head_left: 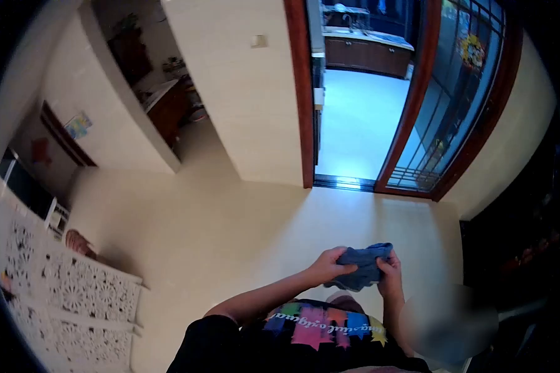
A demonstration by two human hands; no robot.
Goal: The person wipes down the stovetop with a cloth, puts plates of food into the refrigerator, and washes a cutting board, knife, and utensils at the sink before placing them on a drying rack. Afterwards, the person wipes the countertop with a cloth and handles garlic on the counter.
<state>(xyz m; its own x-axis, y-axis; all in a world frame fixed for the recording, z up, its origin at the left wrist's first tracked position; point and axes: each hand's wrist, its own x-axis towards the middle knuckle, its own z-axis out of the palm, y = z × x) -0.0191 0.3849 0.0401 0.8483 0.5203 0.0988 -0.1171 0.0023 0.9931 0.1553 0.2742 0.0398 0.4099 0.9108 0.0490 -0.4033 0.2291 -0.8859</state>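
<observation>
A crumpled dark blue cloth (pixel 362 268), perhaps a small garment, is stretched between my two hands in front of my body. My left hand (pixel 331 266) grips its left side, with the thumb lying over the fabric. On the other side my right hand (pixel 389 268) pinches the cloth near its upper right corner. The fingers behind the fabric are hidden. Below the hands shows my black T-shirt (pixel 242 342) with a colourful star print.
A sliding glass door (pixel 454 99) with a dark red frame stands partly open onto a lit kitchen with a brown cabinet (pixel 367 55). A white carved screen (pixel 68 286) is at the left. Something blurred and pale (pixel 451 323) is close at the lower right.
</observation>
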